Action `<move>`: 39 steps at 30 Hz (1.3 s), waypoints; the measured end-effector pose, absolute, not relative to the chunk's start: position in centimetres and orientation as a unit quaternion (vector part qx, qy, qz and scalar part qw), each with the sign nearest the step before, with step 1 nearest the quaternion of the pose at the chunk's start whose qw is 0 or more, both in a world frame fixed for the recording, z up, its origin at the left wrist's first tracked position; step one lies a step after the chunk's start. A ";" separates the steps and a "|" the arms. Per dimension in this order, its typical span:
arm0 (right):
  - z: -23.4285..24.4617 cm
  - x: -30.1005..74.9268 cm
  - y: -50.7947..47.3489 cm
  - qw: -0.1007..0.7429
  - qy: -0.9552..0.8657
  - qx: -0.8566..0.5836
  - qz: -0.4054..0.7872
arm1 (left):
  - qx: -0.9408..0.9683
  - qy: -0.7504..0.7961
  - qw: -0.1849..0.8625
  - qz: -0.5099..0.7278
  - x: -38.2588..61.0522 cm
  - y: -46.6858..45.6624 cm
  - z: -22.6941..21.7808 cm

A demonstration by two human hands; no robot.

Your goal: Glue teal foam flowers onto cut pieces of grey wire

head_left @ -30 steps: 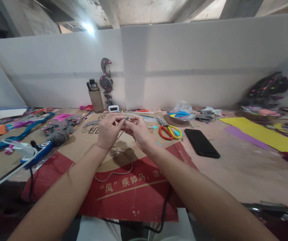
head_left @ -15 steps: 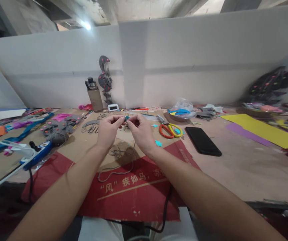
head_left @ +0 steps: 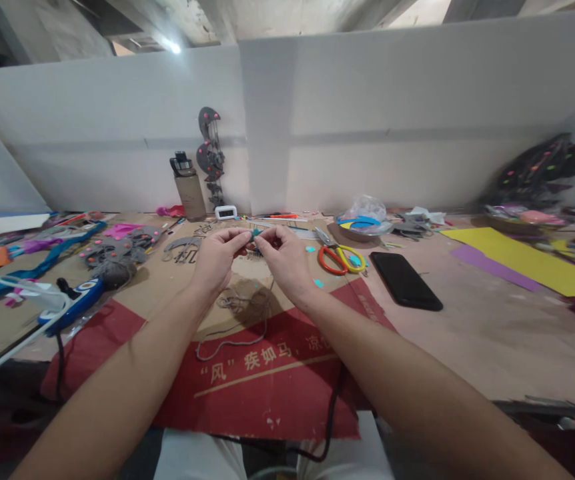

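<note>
My left hand (head_left: pixel 216 259) and my right hand (head_left: pixel 284 262) meet above the cardboard sheet (head_left: pixel 277 373), fingertips pinched together. Between them sits a small teal piece (head_left: pixel 255 233), gripped from both sides. A grey cord (head_left: pixel 237 320) hangs from the hands and lies coiled on the cardboard below. Both forearms reach in from the bottom of the view.
Orange and yellow scissors (head_left: pixel 340 259) and a black phone (head_left: pixel 406 281) lie right of my hands. A bottle (head_left: pixel 188 188) and a small white clock (head_left: pixel 226 213) stand by the back wall. A blue glue gun (head_left: pixel 70 303) and foam cutouts lie at left; yellow and purple sheets (head_left: pixel 527 261) at right.
My hands have stayed together, shifting slightly while working the small teal piece; the cord beneath them has moved a little. The view has tilted slightly.
</note>
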State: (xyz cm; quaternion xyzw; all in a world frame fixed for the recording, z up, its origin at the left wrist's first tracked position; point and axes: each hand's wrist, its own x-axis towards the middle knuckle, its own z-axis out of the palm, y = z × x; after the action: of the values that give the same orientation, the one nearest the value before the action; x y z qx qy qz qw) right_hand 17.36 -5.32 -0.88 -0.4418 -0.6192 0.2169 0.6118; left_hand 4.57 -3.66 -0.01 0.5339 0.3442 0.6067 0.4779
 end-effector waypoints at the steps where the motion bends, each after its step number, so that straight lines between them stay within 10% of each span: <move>1: -0.9 17.3 -5.3 0.611 -0.619 -0.442 0.219 | 0.535 0.345 0.476 0.606 4.6 -3.7 0.0; 39: -0.7 17.3 -5.2 0.636 -0.533 -0.402 0.387 | 0.507 0.360 0.545 0.562 4.7 -4.5 0.9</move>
State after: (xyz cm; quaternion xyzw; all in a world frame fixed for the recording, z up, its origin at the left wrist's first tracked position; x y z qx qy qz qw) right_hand 17.34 -5.20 -0.74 -0.4023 -0.5334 0.3869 0.6356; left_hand 4.65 -4.51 0.85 0.5067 0.3604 0.5624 0.5451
